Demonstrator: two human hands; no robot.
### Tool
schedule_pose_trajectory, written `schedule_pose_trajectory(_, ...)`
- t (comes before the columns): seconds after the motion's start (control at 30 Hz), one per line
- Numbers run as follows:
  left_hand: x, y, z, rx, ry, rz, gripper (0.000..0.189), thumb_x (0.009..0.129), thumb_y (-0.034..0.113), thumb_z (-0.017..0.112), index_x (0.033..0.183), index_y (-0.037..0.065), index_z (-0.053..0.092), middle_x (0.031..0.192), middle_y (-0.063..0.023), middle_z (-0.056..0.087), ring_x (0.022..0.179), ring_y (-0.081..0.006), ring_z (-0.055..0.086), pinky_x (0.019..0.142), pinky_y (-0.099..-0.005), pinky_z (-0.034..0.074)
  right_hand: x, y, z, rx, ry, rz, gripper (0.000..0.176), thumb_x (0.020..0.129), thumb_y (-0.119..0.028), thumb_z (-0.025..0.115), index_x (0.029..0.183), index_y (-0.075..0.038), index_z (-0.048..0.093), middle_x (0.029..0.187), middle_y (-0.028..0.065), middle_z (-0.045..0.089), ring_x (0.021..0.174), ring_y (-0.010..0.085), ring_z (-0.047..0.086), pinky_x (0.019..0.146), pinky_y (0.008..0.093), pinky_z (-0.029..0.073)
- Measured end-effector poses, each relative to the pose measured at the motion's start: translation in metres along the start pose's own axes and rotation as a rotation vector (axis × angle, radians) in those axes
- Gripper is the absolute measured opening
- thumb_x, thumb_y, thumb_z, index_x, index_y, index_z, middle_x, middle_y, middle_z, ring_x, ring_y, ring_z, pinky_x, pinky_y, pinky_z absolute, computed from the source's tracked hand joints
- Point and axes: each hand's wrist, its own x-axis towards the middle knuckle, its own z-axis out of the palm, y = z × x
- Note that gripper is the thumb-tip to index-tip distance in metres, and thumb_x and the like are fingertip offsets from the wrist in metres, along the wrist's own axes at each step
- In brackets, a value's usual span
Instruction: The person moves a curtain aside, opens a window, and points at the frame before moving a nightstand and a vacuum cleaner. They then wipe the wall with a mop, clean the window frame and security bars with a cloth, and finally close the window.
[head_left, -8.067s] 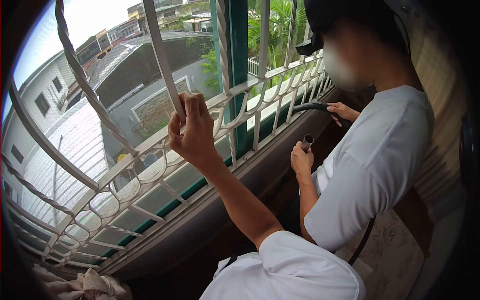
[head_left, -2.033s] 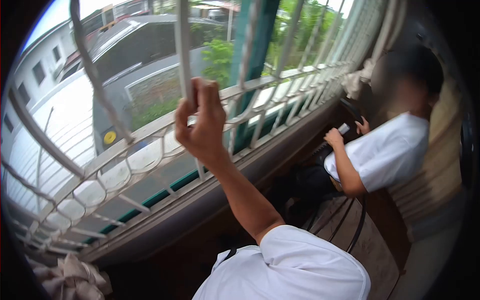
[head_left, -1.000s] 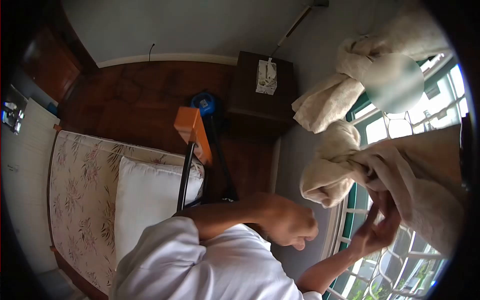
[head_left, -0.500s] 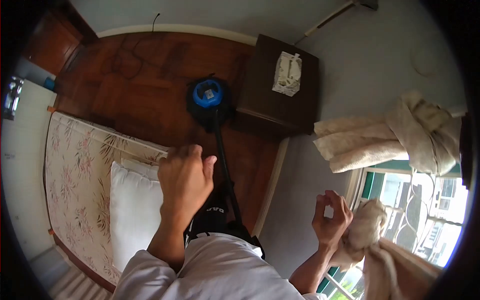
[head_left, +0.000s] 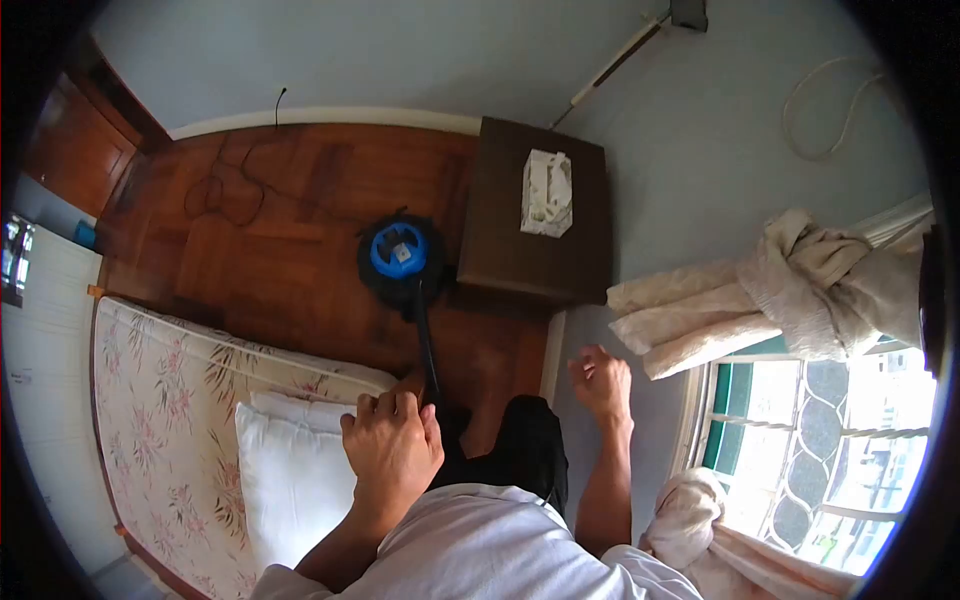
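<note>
My left hand (head_left: 393,448) is raised in front of my body, back of the hand up, fingers curled in, with nothing visible in them. It is between the white pillow (head_left: 290,480) and the black tube (head_left: 427,345) of a blue and black vacuum cleaner (head_left: 400,250), which stands on the wooden floor. The tube's near end drops out of sight around my leg. To the right, my right hand (head_left: 603,385) hangs in the air near the grey wall. Its fingers are loosely curled, and no object shows in it.
A dark brown cabinet (head_left: 530,255) bears a tissue box (head_left: 547,195). Left lies a floral mattress (head_left: 160,400). A black cord (head_left: 250,190) loops across the floor. Knotted beige curtains (head_left: 810,280) hang by a window (head_left: 820,440) with white bars on the right.
My right hand has moved up and away from the lower curtain knot, its thumb-and-finger ring no longer showing. My left hand sits lower in view. The vacuum cleaner and cabinet also appear lower.
</note>
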Motion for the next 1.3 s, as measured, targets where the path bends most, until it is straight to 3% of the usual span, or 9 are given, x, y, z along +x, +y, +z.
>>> schedule_pose_trajectory(0.17,0.004,-0.002,-0.008,-0.189,-0.021,-0.088,0.030,0.082,0.022,0.068,0.104,0.001,0.063,0.098,-0.0160,0.069,0.085,-0.0345,0.063,0.068,-0.0484,0.048,0.037,0.017,0.030,-0.076,-0.132,-0.022,0.023,0.080,-0.018,0.075,0.095,-0.002,0.070,0.077,0.0148,0.072,0.070,0.0291,0.072,0.066,0.0394,0.056)
schedule_pose_trajectory(0.37,0.011,-0.012,-0.007,-0.362,0.054,-0.334,0.044,0.089,0.027,0.064,0.120,-0.003,0.053,0.122,-0.0252,0.061,0.094,-0.0395,0.064,0.076,-0.0501,0.050,0.131,-0.011,0.115,-0.074,-0.405,-0.219,0.024,0.082,-0.022,0.070,0.098,-0.004,0.071,0.082,0.0171,0.072,0.083,0.0371,0.070,0.076,0.0457,0.055)
schedule_pose_trajectory(0.57,0.034,0.009,-0.009,-0.282,-0.025,-0.969,0.045,0.087,0.033,0.065,0.108,-0.007,0.061,0.113,-0.0308,0.064,0.100,-0.0461,0.064,0.087,-0.0512,0.051,0.263,-0.037,0.246,-0.138,-0.744,-0.344,0.041,0.086,-0.025,0.069,0.121,-0.006,0.062,0.119,0.0225,0.064,0.113,0.0397,0.060,0.094,0.0495,0.049)
schedule_pose_trajectory(0.63,0.036,0.012,-0.005,-0.271,0.058,-1.044,0.044,0.084,0.034,0.066,0.102,-0.006,0.063,0.104,-0.0281,0.067,0.091,-0.0450,0.066,0.081,-0.0487,0.053,0.299,-0.058,0.268,-0.275,-0.715,-0.441,0.058,0.088,-0.027,0.069,0.138,-0.008,0.050,0.149,0.0266,0.038,0.135,0.0464,0.039,0.106,0.0585,0.038)
schedule_pose_trajectory(0.67,0.038,0.013,-0.007,-0.243,0.017,-1.068,0.044,0.082,0.033,0.067,0.101,-0.006,0.063,0.101,-0.0261,0.068,0.087,-0.0434,0.067,0.078,-0.0472,0.053,0.310,-0.054,0.280,-0.282,-0.748,-0.447,0.058,0.088,-0.027,0.069,0.138,-0.008,0.050,0.149,0.0266,0.038,0.135,0.0464,0.039,0.106,0.0585,0.038)
schedule_pose_trajectory(0.73,0.043,0.015,-0.008,-0.228,0.022,-1.104,0.042,0.079,0.033,0.069,0.098,-0.004,0.064,0.096,-0.0214,0.069,0.082,-0.0385,0.067,0.073,-0.0450,0.053,0.343,-0.051,0.309,-0.408,-0.850,-0.442,0.070,0.088,-0.028,0.069,0.149,-0.010,0.039,0.160,0.0276,0.010,0.146,0.0514,0.013,0.112,0.0656,0.025)
schedule_pose_trajectory(0.9,0.053,0.017,-0.007,-0.132,-0.052,-1.124,0.035,0.068,0.026,0.073,0.091,0.000,0.066,0.080,-0.0171,0.066,0.071,-0.0347,0.063,0.063,-0.0428,0.050,0.351,-0.029,0.320,-0.592,-1.154,-0.485,0.083,0.083,-0.034,0.076,0.152,-0.015,0.036,0.162,0.0260,-0.014,0.148,0.0487,-0.016,0.116,0.0669,0.016)
schedule_pose_trajectory(1.13,0.055,0.018,-0.011,-0.034,-0.117,-1.117,0.031,0.060,0.022,0.075,0.083,0.003,0.066,0.075,-0.0147,0.066,0.071,-0.0363,0.063,0.064,-0.0449,0.050,0.382,0.006,0.332,-0.450,-1.213,-0.586,0.088,0.074,-0.045,0.079,0.150,-0.018,0.044,0.163,0.0277,0.000,0.149,0.0485,-0.004,0.116,0.0622,0.021)
schedule_pose_trajectory(1.3,0.045,0.017,-0.013,-0.040,-0.164,-1.109,0.032,0.068,0.033,0.076,0.080,0.004,0.070,0.077,-0.0141,0.069,0.075,-0.0347,0.066,0.068,-0.0472,0.054,0.408,-0.004,0.311,-0.324,-1.301,-0.425,0.083,0.085,-0.043,0.072,0.151,-0.005,0.038,0.157,0.0287,0.027,0.141,0.0421,0.036,0.115,0.0469,0.032)
